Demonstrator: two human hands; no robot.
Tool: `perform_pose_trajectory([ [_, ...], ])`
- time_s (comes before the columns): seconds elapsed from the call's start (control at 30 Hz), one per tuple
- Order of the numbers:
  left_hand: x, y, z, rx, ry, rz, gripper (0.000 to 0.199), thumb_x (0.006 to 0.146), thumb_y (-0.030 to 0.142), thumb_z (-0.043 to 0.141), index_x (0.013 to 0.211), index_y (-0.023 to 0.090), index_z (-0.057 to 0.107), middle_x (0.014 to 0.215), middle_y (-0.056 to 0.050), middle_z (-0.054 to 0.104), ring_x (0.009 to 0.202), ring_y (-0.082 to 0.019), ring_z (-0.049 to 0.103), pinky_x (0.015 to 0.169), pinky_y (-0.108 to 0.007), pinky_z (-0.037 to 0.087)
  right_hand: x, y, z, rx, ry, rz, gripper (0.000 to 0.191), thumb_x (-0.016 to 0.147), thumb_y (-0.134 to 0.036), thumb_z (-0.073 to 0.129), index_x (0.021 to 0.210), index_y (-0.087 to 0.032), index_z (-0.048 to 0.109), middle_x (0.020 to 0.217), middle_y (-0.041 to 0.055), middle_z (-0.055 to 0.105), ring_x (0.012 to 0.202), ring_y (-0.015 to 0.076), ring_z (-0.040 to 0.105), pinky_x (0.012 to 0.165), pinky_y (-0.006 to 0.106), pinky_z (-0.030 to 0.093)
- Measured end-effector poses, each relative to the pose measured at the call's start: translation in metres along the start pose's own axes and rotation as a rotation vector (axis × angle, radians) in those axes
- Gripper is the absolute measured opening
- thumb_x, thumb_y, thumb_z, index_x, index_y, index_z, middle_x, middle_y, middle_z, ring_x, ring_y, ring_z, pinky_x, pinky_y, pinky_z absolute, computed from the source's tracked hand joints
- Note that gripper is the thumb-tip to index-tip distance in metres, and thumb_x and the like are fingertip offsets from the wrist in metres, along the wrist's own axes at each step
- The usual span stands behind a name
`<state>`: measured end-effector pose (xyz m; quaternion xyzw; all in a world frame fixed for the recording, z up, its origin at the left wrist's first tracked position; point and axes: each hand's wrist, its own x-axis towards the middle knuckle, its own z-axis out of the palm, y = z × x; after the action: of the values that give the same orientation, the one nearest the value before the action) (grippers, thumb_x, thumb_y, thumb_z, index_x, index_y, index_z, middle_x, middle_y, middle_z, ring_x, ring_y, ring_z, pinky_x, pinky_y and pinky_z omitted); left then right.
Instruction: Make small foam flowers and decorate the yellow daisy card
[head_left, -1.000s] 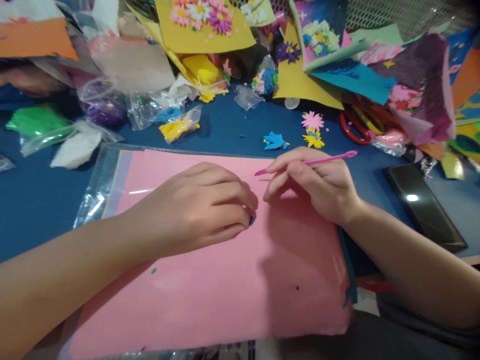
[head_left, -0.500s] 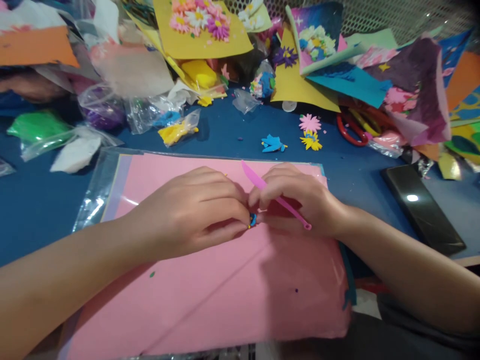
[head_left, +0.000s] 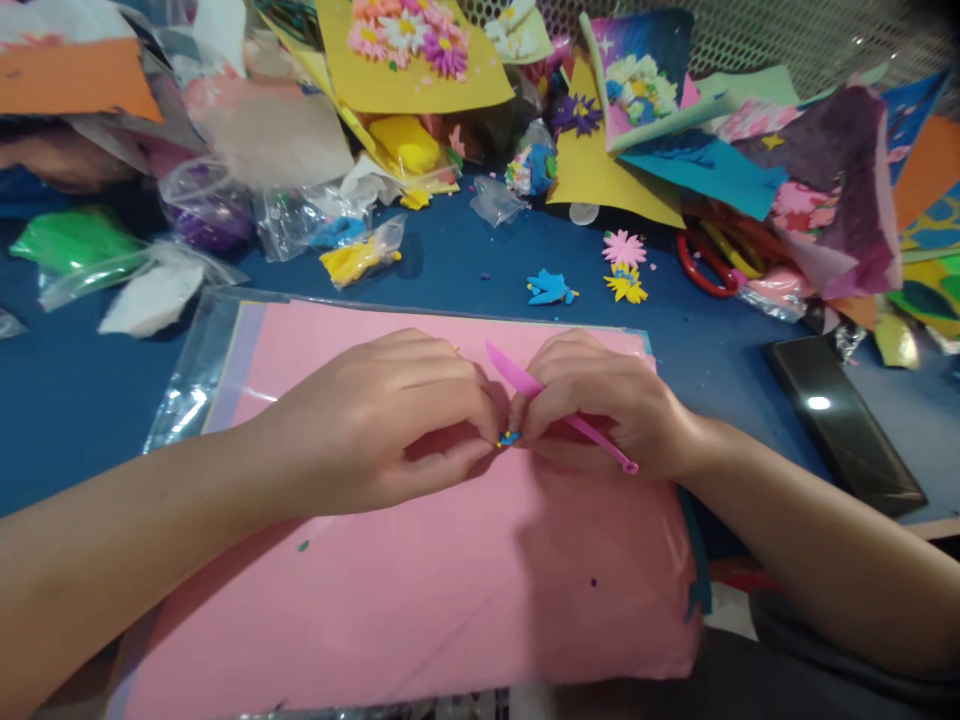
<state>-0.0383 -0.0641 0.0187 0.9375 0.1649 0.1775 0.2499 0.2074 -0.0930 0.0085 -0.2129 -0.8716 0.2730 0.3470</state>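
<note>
My left hand [head_left: 405, 420] is closed, its fingertips pinching a tiny blue and yellow clay piece [head_left: 508, 438] over the pink sheet [head_left: 420, 590]. From the other side, my right hand [head_left: 600, 400] brings its thumb and fingertips against the same piece. A pink plastic modelling knife [head_left: 517, 375] is also held in the right hand, its blade pointing up and left and its thin handle slanting down right. Fingers hide most of the clay piece. Just beyond the sheet lie a blue clay flower [head_left: 551, 287], a yellow clay flower [head_left: 625, 284] and a pink clay flower [head_left: 624, 248].
Bagged green clay [head_left: 71, 250], purple clay [head_left: 210, 215] and yellow clay [head_left: 356, 262] lie at the back left. Cards with clay flowers [head_left: 412, 70] crowd the back. Red-handled scissors [head_left: 705, 270] and a black phone [head_left: 844, 425] are on the right.
My right fingertips have closed in on the small clay piece, which shows slightly turned. The pink knife has shifted a little right and down with the right hand.
</note>
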Motion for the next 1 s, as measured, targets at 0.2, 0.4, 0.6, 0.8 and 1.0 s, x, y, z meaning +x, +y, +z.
perform_pose_trajectory([
  [0.2, 0.000, 0.000, 0.000, 0.006, 0.025, -0.032, 0.011, 0.096, 0.027, 0.058, 0.088, 0.024, 0.065, 0.098, 0.001, 0.075, 0.092, -0.017, 0.067, 0.084, -0.031, 0.043, -0.002, -0.001, -0.002, -0.053, 0.008, 0.011, 0.012, 0.099, -0.023, 0.061, 0.089, -0.018, 0.065, 0.079, 0.0026, 0.072, 0.076, 0.0128, 0.066, 0.078, 0.031, 0.050],
  [0.4, 0.001, -0.004, 0.001, 0.163, 0.117, -0.228, 0.022, 0.099, 0.037, 0.051, 0.098, 0.027, 0.071, 0.095, 0.001, 0.076, 0.093, -0.021, 0.066, 0.085, -0.036, 0.040, -0.004, 0.000, 0.001, -0.177, -0.045, -0.061, 0.007, 0.097, -0.015, 0.061, 0.093, -0.018, 0.067, 0.088, 0.0038, 0.076, 0.084, 0.0142, 0.069, 0.082, 0.033, 0.049],
  [0.6, 0.000, -0.008, 0.000, 0.145, 0.053, -0.138, 0.023, 0.099, 0.036, 0.049, 0.102, 0.029, 0.071, 0.111, 0.002, 0.075, 0.103, -0.022, 0.065, 0.091, -0.038, 0.041, -0.002, -0.005, -0.001, -0.182, -0.151, -0.051, 0.007, 0.098, -0.020, 0.062, 0.094, -0.018, 0.068, 0.089, 0.0024, 0.076, 0.087, 0.0139, 0.068, 0.086, 0.033, 0.048],
  [0.8, -0.003, -0.010, 0.001, 0.107, 0.009, -0.147, 0.034, 0.098, 0.040, 0.057, 0.129, 0.026, 0.059, 0.127, -0.004, 0.069, 0.116, -0.024, 0.061, 0.097, -0.038, 0.042, -0.002, -0.006, -0.007, -0.089, -0.098, -0.015, 0.006, 0.097, -0.024, 0.065, 0.097, -0.018, 0.067, 0.092, 0.0033, 0.077, 0.089, 0.0143, 0.069, 0.089, 0.034, 0.051],
  [1.0, -0.004, -0.011, 0.002, 0.131, 0.014, -0.097, 0.035, 0.097, 0.042, 0.059, 0.129, 0.028, 0.060, 0.131, -0.003, 0.067, 0.120, -0.026, 0.059, 0.100, -0.040, 0.041, -0.001, -0.007, -0.012, 0.210, -0.032, 0.088, 0.022, 0.102, -0.026, 0.057, 0.114, -0.012, 0.070, 0.095, 0.0075, 0.079, 0.095, 0.0143, 0.073, 0.090, 0.031, 0.055],
])
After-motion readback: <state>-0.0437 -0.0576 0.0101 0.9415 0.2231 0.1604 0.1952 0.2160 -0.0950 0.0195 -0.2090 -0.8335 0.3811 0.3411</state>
